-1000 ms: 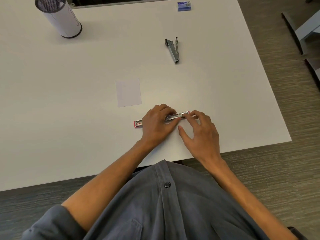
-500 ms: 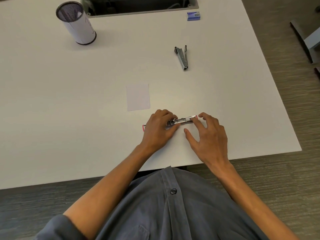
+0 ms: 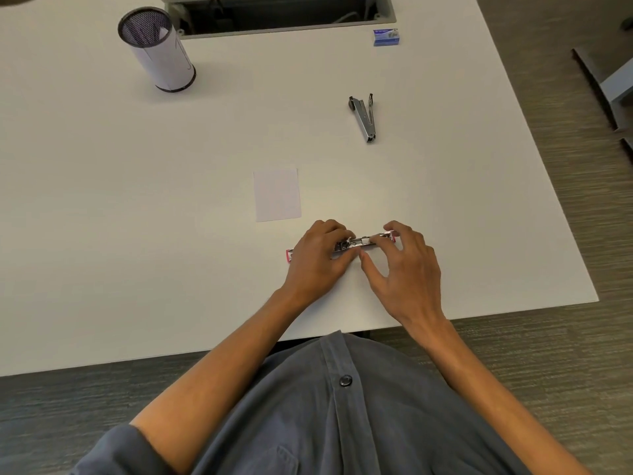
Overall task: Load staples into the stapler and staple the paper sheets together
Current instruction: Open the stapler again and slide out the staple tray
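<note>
1. The table [image 3: 137,234] had a smooth, matt white top.
2. The near stapler [image 3: 363,242] showed shiny bare metal with glossy pink plastic at its ends.
3. The far stapler [image 3: 364,118] was brushed grey metal.
4. The paper sheets [image 3: 276,194] looked matt and pale.
5. The pen cup [image 3: 156,46] was black wire mesh wrapped in paper.
6. The staple box [image 3: 386,37] looked like blue card.
7. The shirt [image 3: 325,423] was soft grey cloth.
8. The floor [image 3: 565,354] was rough, ribbed carpet.

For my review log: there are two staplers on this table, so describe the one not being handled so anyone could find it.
On the white table, look right of centre, beyond the paper sheets. The grey metal stapler lies there alone, untouched, unlike the pink-ended stapler under both hands at the near edge.
</note>
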Tool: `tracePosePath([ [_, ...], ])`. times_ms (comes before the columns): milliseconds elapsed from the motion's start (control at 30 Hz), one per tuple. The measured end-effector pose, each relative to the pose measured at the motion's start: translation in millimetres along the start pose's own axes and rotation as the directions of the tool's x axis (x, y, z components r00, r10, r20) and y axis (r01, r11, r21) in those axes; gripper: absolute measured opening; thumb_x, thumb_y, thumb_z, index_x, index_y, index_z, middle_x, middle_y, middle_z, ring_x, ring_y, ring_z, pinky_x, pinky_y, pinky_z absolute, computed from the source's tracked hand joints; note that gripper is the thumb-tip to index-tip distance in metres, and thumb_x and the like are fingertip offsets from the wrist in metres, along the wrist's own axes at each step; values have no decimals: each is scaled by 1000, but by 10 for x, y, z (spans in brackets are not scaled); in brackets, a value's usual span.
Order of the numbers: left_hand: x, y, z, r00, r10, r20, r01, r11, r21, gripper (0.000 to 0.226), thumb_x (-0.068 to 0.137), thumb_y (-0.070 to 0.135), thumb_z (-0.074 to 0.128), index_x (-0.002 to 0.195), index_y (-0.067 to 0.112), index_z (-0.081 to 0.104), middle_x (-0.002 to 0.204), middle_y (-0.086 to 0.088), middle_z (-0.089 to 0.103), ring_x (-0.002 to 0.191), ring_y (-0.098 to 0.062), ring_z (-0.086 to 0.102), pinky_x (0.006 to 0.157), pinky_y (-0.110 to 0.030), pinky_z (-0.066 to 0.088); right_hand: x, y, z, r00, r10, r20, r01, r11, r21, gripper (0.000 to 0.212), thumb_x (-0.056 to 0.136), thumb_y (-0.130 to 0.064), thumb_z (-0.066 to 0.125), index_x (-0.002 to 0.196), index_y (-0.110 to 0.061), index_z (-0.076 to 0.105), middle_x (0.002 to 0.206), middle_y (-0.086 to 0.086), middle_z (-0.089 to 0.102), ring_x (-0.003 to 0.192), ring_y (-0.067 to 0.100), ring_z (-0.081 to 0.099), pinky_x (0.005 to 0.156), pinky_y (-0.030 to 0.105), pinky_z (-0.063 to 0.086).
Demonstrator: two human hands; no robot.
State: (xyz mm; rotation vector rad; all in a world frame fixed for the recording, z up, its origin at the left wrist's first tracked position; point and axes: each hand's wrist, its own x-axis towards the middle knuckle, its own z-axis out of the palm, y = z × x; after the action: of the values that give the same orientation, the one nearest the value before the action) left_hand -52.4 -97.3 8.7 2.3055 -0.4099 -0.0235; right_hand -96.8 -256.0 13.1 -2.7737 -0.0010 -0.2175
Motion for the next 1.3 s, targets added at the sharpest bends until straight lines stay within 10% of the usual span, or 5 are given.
tracePosePath([
  [700, -13, -54, -22, 999, 27, 41, -27, 1000, -1, 21, 90, 21, 68, 106, 7, 74, 103, -6, 69, 93, -23, 60, 76, -34, 50, 311, -227, -34, 872, 457, 175, -487, 845, 222, 9, 79, -36, 77, 80, -27, 74, 121, -8, 60, 106, 15, 59, 87, 42, 49],
  [1000, -24, -55, -49, 997, 35, 71, -35, 999, 0, 25, 92, 19, 66, 113, 7, 71, 109, -7, 67, 97, -22, 58, 80, -32, 48, 289, -245, -98, 901, 415, 122, -432, 843, 321, 7, 80, -29, 77, 77, -29, 70, 116, -9, 62, 108, 12, 57, 99, 42, 40],
  [1133, -43, -62, -141, 993, 62, 99, -64, 998, 16, 40, 89, 19, 66, 127, 8, 62, 118, -6, 65, 106, -22, 57, 89, -33, 48, 295, -234, -167, 939, 332, 86, -327, 790, 518, 3, 84, -20, 75, 84, -21, 72, 95, -10, 70, 92, 3, 64, 79, 7, 42],
  [1300, -28, -148, -453, 994, 80, 80, -78, 997, -28, 46, 84, 20, 65, 129, 15, 60, 117, 1, 65, 110, -15, 56, 95, -31, 47, 368, -281, -181, 957, 280, 73, -260, 721, 643, 4, 86, -19, 75, 86, -17, 72, 81, -14, 71, 78, -1, 67, 69, 7, 48],
])
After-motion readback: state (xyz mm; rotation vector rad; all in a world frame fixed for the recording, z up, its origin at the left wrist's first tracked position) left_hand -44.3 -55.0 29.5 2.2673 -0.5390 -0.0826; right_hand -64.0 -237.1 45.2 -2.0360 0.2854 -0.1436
